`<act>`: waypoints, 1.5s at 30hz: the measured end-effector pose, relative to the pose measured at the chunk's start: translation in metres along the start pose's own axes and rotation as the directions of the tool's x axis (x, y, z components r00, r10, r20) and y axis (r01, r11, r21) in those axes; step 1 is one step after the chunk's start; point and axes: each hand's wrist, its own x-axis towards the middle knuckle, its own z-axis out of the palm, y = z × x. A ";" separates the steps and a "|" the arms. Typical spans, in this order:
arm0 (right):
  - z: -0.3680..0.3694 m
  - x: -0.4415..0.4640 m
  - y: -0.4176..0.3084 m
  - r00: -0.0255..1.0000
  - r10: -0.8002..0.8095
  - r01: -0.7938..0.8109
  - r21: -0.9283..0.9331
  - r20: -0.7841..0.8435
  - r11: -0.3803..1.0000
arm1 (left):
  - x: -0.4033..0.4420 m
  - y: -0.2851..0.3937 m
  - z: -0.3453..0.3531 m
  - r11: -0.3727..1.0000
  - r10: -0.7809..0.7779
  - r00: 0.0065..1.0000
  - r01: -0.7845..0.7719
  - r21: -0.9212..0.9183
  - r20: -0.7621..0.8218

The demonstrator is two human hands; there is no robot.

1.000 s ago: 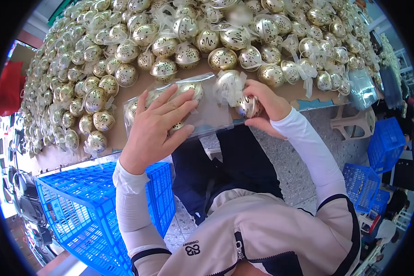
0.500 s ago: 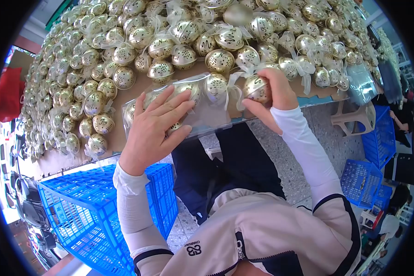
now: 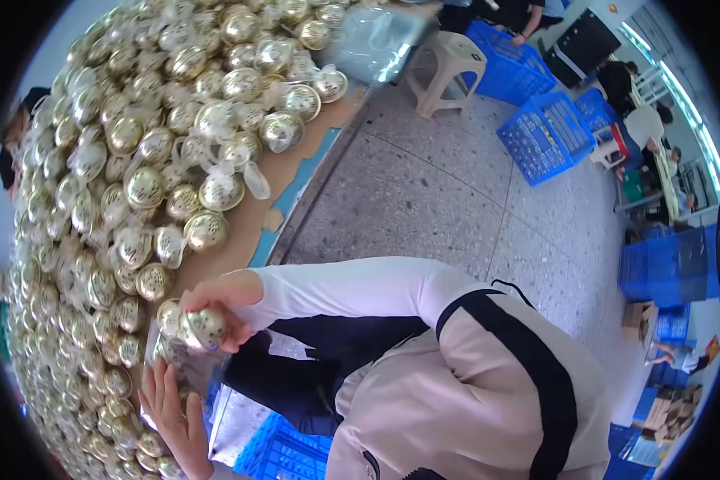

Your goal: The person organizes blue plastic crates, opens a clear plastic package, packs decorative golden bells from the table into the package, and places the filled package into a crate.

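My right hand (image 3: 236,302) grips a gold ball ornament (image 3: 203,328) with cut-out patterns, near the edge of the cardboard-covered table (image 3: 248,220). Another gold ball (image 3: 169,317) sits just beyond it. My left hand (image 3: 176,420) lies with fingers stretched out, low in the view, beside or upon clear plastic packaging (image 3: 194,366) that has gold balls in it; the exact contact is hard to make out. A big heap of similar gold balls (image 3: 144,188), many with pale sheer ribbons, covers the table around both hands.
Clear plastic bags (image 3: 376,44) lie at the table's far corner. A beige stool (image 3: 448,68) stands past it, near blue crates (image 3: 546,136). Another blue crate (image 3: 284,448) is by my legs. Several people are in the background, one seated person in white (image 3: 646,124).
My view has swung to the right, showing more floor and crates. The right hand still holds a gold ball; the left hand still lies spread by the plastic packaging.
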 end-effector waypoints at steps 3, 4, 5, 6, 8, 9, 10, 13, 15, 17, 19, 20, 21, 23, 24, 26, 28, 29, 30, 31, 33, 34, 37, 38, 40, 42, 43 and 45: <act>0.003 0.006 0.003 0.996 -0.079 0.080 0.033 -0.047 0.996 | -0.001 0.002 -0.001 0.998 -0.050 0.998 0.049 0.026 0.037; 0.003 0.009 0.003 0.992 -0.100 0.105 0.057 -0.080 0.993 | -0.001 0.001 0.000 0.998 -0.060 0.998 0.059 0.031 0.032; 0.005 0.010 0.002 0.985 -0.134 0.139 0.048 -0.110 0.989 | -0.002 0.000 0.000 0.997 -0.066 0.997 0.065 0.039 0.034; 0.005 0.011 0.000 0.976 -0.167 0.174 0.036 -0.141 0.984 | -0.002 0.000 0.000 0.997 -0.070 0.997 0.069 0.044 0.034; 0.004 0.014 -0.004 0.960 -0.233 0.229 -0.041 -0.156 0.972 | -0.001 0.002 -0.001 0.997 -0.069 0.997 0.068 0.037 0.025; 0.003 0.013 -0.008 0.967 -0.198 0.189 -0.068 -0.162 0.980 | -0.001 0.004 -0.001 0.998 -0.065 0.998 0.064 0.025 0.017; 0.006 0.011 -0.013 0.973 -0.162 0.148 -0.094 -0.166 0.984 | -0.001 0.006 -0.002 0.998 -0.062 0.998 0.062 0.016 0.011; 0.002 0.016 -0.016 0.959 -0.178 0.135 -0.195 -0.223 0.972 | -0.001 -0.001 -0.001 0.999 -0.041 0.999 0.041 0.012 0.012; 0.011 0.006 -0.030 0.947 -0.187 0.061 -0.426 -0.262 0.903 | -0.003 0.001 -0.002 0.997 -0.061 0.998 0.061 -0.044 0.017; 0.021 -0.003 -0.047 0.952 -0.202 -0.031 -0.726 -0.232 0.687 | 0.001 0.006 -0.005 0.993 -0.095 0.995 0.094 -0.065 -0.013; 0.005 0.002 -0.056 0.922 -0.353 0.089 -0.976 0.157 -0.199 | 0.001 0.003 -0.006 0.992 -0.111 0.993 0.109 -0.059 -0.038; 0.009 0.000 -0.057 0.944 -0.286 0.086 -0.958 0.166 -0.273 | -0.001 0.000 -0.004 0.994 -0.099 0.993 0.096 -0.052 -0.059; 0.012 -0.002 -0.051 0.937 -0.308 0.092 -0.968 0.164 -0.235 | -0.001 0.000 -0.005 0.994 -0.100 0.993 0.097 -0.051 -0.061; 0.022 -0.001 -0.045 0.907 -0.312 0.116 -0.880 0.283 -0.461 | -0.001 -0.001 -0.006 0.995 -0.091 0.994 0.089 -0.035 -0.062; 0.025 -0.002 -0.045 0.897 -0.296 0.111 -0.814 0.329 -0.570 | -0.001 -0.002 -0.005 0.995 -0.092 0.994 0.089 -0.041 -0.067; 0.025 -0.003 -0.044 0.886 -0.286 0.086 -0.736 0.364 -0.671 | -0.001 -0.005 -0.004 0.996 -0.078 0.994 0.074 -0.045 -0.078; 0.024 -0.001 -0.045 0.894 -0.231 0.133 -0.721 0.383 -0.680 | -0.002 -0.006 -0.003 0.996 -0.079 0.993 0.075 -0.041 -0.086; 0.024 0.001 -0.046 0.897 -0.204 0.154 -0.713 0.391 -0.684 | -0.003 -0.006 -0.003 0.997 -0.077 0.993 0.073 -0.040 -0.090; 0.022 0.004 -0.048 0.900 -0.159 0.261 -0.792 0.407 -0.552 | -0.003 -0.007 -0.003 0.996 -0.080 0.993 0.076 -0.046 -0.084; 0.019 0.006 -0.043 0.909 -0.207 0.251 -0.872 0.362 -0.421 | -0.004 -0.007 -0.003 0.996 -0.082 0.994 0.078 -0.051 -0.077; 0.012 0.009 -0.027 0.927 -0.283 0.218 -0.967 0.247 -0.131 | -0.004 -0.007 -0.003 0.995 -0.080 0.994 0.075 -0.060 -0.070; 0.015 0.006 -0.023 0.941 -0.289 0.191 -0.981 0.176 0.026 | -0.004 -0.007 -0.002 0.995 -0.080 0.994 0.075 -0.064 -0.071; 0.027 0.000 -0.021 0.979 -0.178 -0.043 -0.959 -0.096 0.280 | -0.005 -0.009 -0.001 0.995 -0.074 0.994 0.067 -0.074 -0.084; 0.026 -0.002 -0.019 0.982 -0.164 -0.041 -0.949 -0.096 0.313 | -0.005 -0.010 -0.001 0.995 -0.069 0.994 0.062 -0.079 -0.088; 0.022 -0.004 -0.017 0.985 -0.141 -0.036 -0.926 -0.095 0.377 | -0.006 -0.009 -0.003 0.997 -0.053 0.995 0.048 -0.061 -0.086; 0.027 -0.003 -0.023 0.964 -0.060 -0.202 -0.863 -0.258 0.464 | -0.007 -0.009 -0.004 0.997 -0.054 0.995 0.049 -0.055 -0.078; 0.031 -0.002 -0.027 0.942 -0.015 -0.283 -0.820 -0.334 0.498 | -0.007 -0.009 -0.004 0.996 -0.064 0.995 0.060 -0.059 -0.073; 0.039 0.004 -0.019 0.957 -0.055 -0.198 -0.779 -0.286 0.595 | -0.006 -0.009 -0.004 0.995 -0.081 0.995 0.077 -0.064 -0.062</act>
